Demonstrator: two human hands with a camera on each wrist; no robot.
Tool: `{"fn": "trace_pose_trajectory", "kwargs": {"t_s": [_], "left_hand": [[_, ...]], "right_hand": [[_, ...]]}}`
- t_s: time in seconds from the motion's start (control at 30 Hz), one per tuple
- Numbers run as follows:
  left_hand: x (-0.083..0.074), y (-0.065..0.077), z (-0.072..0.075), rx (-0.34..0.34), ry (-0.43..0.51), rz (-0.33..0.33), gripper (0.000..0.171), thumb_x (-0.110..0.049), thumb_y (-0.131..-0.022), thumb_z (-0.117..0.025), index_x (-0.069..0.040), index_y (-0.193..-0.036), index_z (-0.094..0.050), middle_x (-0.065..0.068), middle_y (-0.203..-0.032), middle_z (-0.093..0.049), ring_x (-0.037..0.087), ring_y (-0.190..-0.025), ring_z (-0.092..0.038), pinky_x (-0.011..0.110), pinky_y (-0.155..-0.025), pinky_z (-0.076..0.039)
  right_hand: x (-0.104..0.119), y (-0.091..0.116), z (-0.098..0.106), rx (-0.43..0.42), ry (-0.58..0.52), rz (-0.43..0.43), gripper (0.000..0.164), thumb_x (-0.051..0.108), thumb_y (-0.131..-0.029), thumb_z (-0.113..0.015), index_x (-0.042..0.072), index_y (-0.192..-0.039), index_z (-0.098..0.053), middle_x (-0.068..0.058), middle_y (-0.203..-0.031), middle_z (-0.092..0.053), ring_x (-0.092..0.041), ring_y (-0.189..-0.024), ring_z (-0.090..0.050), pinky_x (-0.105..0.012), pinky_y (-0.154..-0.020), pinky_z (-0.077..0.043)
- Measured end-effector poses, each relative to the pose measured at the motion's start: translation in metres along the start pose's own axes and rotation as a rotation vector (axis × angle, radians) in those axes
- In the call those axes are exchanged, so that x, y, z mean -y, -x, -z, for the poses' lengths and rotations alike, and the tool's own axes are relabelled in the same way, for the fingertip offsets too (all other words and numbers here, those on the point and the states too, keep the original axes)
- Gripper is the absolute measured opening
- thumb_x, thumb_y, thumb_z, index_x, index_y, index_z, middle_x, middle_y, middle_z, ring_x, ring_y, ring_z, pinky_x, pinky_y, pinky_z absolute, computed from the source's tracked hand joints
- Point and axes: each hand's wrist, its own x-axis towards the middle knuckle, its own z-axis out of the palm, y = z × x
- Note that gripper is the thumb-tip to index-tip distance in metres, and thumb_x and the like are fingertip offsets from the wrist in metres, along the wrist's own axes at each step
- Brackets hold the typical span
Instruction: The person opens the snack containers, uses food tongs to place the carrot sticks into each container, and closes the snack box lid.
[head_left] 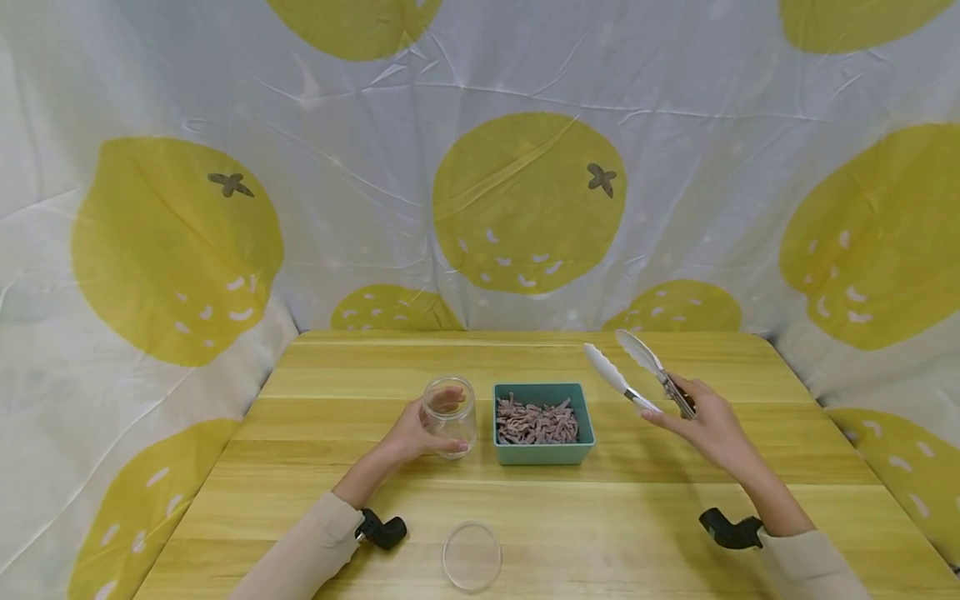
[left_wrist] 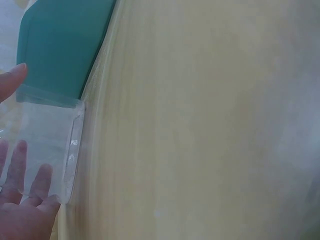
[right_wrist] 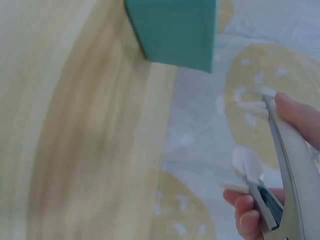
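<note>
My left hand (head_left: 416, 432) holds a clear glass jar (head_left: 459, 421), fingers round its far side and thumb in front. The jar stands at the left of a green rectangular box (head_left: 544, 454) that contains thin brownish-pink strips (head_left: 538, 422). In the left wrist view the fingers show through the jar wall (left_wrist: 42, 130). To the right of the box, my right hand (head_left: 708, 425) grips metal tongs (head_left: 678, 396) above the table. Their two white tips are spread apart and point toward the back, with nothing between them. The right wrist view shows thumb and fingers on opposite tong arms (right_wrist: 295, 165).
A round transparent lid or disc (head_left: 472, 557) lies near the front of the wooden table (head_left: 600, 521). Behind the table and at both sides hangs a white cloth (head_left: 360, 192) with yellow fruit prints. Each wrist carries a black camera mount (head_left: 731, 530).
</note>
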Motion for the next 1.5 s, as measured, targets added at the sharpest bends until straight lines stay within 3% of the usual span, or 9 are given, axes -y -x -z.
{"fn": "trace_pose_trajectory", "kwargs": {"t_s": [0.13,0.4,0.63,0.83,1.0,1.23,1.5], "left_hand": [[0.000,0.000,0.000,0.001,0.000,-0.004,0.078,0.009,-0.068,-0.087,0.001,-0.137,-0.051,0.021,-0.136,-0.056,0.040,-0.130,-0.048,0.053,-0.112,-0.030],[-0.001,0.001,0.001,0.006,-0.007,0.009,0.079,0.007,-0.069,-0.088,-0.001,-0.138,-0.051,0.022,-0.137,-0.055,0.041,-0.131,-0.047,0.054,-0.112,-0.031],[-0.001,-0.001,0.000,0.010,0.004,0.003,0.079,0.007,-0.068,-0.089,-0.002,-0.138,-0.052,0.019,-0.136,-0.057,0.039,-0.130,-0.048,0.053,-0.112,-0.031],[-0.001,0.000,0.000,0.005,0.003,0.001,0.080,0.008,-0.067,-0.088,0.000,-0.138,-0.051,0.019,-0.136,-0.057,0.040,-0.129,-0.049,0.053,-0.111,-0.031],[-0.001,0.000,0.000,0.003,-0.002,0.001,0.080,0.007,-0.067,-0.089,-0.002,-0.138,-0.052,0.018,-0.136,-0.057,0.039,-0.130,-0.049,0.053,-0.112,-0.031],[-0.003,0.000,0.001,0.002,-0.005,-0.011,0.080,0.008,-0.067,-0.089,-0.002,-0.137,-0.053,0.017,-0.135,-0.057,0.037,-0.129,-0.050,0.053,-0.111,-0.032],[-0.001,0.000,0.000,0.009,-0.003,-0.004,0.080,0.006,-0.068,-0.089,0.001,-0.138,-0.051,0.020,-0.136,-0.057,0.042,-0.130,-0.048,0.055,-0.111,-0.031]], "right_hand": [[0.011,0.000,0.005,0.058,-0.022,0.072,0.075,0.030,-0.088,-0.079,-0.005,-0.145,-0.046,-0.011,-0.092,-0.052,-0.020,-0.070,-0.040,-0.029,-0.054,-0.033],[0.028,-0.006,0.006,0.273,-0.067,0.243,0.081,0.033,-0.084,-0.082,-0.001,-0.147,-0.045,-0.002,-0.096,-0.052,-0.015,-0.075,-0.041,-0.029,-0.057,-0.037],[0.035,-0.017,0.000,0.393,-0.006,0.347,0.080,0.040,-0.085,-0.079,-0.001,-0.146,-0.047,0.000,-0.092,-0.048,-0.008,-0.068,-0.037,-0.029,-0.056,-0.035],[0.042,-0.030,-0.002,0.479,0.017,0.378,0.076,0.035,-0.086,-0.080,-0.002,-0.144,-0.048,0.003,-0.092,-0.048,-0.008,-0.067,-0.037,-0.029,-0.056,-0.035],[0.047,-0.041,-0.001,0.549,0.035,0.395,0.081,0.041,-0.084,-0.079,-0.003,-0.144,-0.048,0.002,-0.100,-0.053,-0.009,-0.070,-0.041,-0.029,-0.059,-0.039],[0.049,-0.051,-0.001,0.597,0.029,0.394,0.084,0.047,-0.082,-0.078,-0.004,-0.143,-0.049,-0.015,-0.126,-0.058,-0.013,-0.091,-0.057,-0.033,-0.072,-0.051],[0.049,-0.059,-0.002,0.637,0.054,0.364,0.079,0.036,-0.082,-0.082,-0.004,-0.142,-0.050,-0.017,-0.128,-0.057,-0.026,-0.104,-0.060,-0.039,-0.081,-0.053]]}}
